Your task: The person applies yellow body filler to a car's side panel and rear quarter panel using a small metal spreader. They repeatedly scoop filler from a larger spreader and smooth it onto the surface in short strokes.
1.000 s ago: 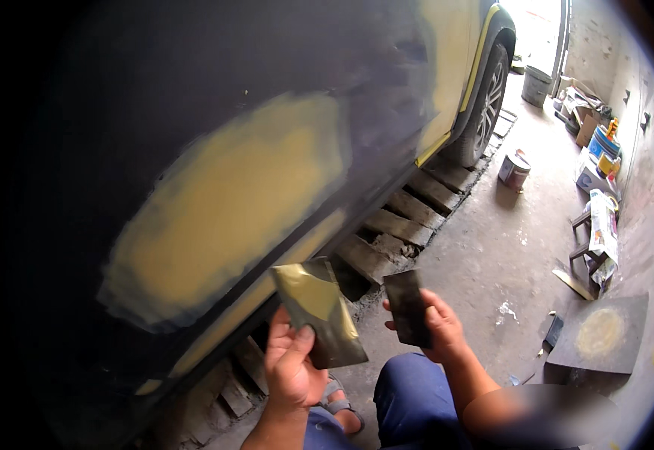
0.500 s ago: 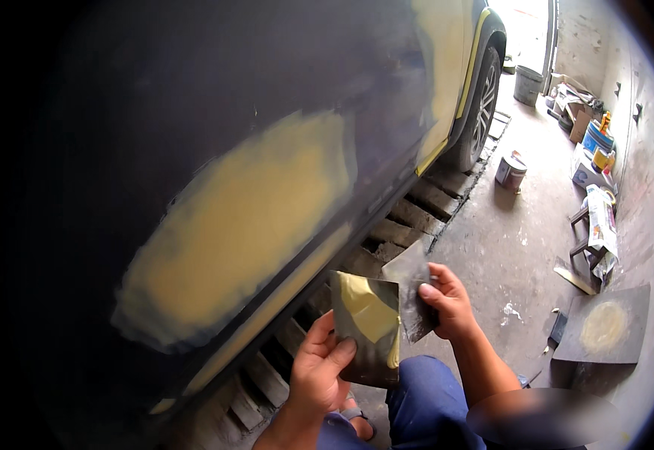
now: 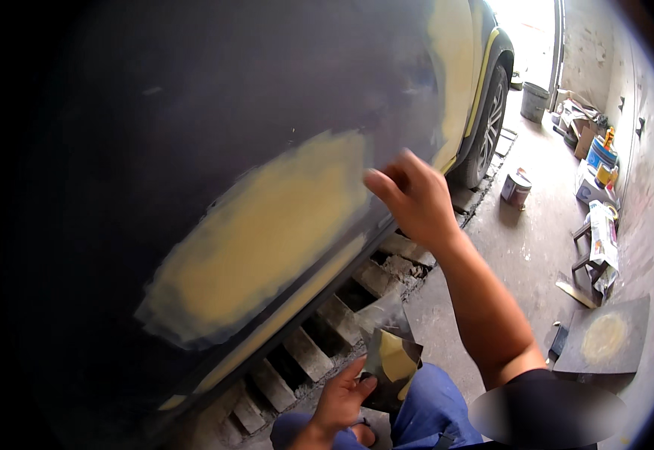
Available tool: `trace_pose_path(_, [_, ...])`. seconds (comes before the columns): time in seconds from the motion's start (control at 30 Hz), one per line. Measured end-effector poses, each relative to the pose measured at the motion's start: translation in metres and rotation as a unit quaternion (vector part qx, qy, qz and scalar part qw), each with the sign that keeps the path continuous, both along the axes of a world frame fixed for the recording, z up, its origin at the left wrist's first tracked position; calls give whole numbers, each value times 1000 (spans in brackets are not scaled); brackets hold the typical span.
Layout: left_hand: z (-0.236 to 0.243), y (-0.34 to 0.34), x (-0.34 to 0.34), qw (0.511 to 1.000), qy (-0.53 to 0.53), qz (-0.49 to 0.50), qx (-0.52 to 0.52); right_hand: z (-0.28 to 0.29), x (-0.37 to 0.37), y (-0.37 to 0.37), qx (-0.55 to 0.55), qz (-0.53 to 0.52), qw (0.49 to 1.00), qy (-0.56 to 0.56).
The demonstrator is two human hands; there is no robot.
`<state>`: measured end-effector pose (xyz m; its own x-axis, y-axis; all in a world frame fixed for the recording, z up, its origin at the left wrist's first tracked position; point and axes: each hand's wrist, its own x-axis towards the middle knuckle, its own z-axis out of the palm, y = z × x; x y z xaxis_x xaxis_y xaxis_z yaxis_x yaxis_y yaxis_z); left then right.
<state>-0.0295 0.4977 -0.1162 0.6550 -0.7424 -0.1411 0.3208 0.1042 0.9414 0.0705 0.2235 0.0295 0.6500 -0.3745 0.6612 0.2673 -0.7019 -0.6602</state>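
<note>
Spreader (image 3: 387, 384) with yellow putty (image 3: 396, 357) in the left grip (image 3: 342, 397), right grip (image 3: 414, 199) raised before the car panel (image 3: 304, 82).
The left grip's thumb and fingers pinch the spreader's near side; a second, grey sheet (image 3: 396, 309) shows just beyond. Right grip is loosely curled, the panel's yellow filler patch (image 3: 267, 240) just to its left; whether it holds or touches anything, I cannot tell.

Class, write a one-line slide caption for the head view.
Left hand holding a yellow-smeared flat sheet, right hand near the yellowish patch on a dark car.
</note>
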Motion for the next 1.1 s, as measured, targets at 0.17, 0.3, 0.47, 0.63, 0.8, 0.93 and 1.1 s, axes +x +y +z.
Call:
trace_pose_path(0.17, [-1,-2,-5,999,37,6,-11,83,32,31,-164,-74,981,73])
trace_pose_path(0.3, [-6,2,-4,999,42,-1,-9,92,31,36,-97,-70,989,87])
trace_pose_path(0.47, [-12,10,1,997,63,32,-16,37,10,-2,165,95,980,-53])
trace_pose_path(0.63, [-48,15,18,976,-157,6,149,-102,-59,-53,278,146,949,-11])
trace_pose_path(0.8, [-29,-22,22,975,178,-97,-91,-232,-145,-17,465,161,858,148])
trace_pose_path(0.93, [-27,-44,21,954,255,-145,-53,-261,-188,15,559,85,809,161])
trace_pose_path(1.1, [-1,-72,-8,909,371,-186,-44,-210,-239,14,623,71,761,167])
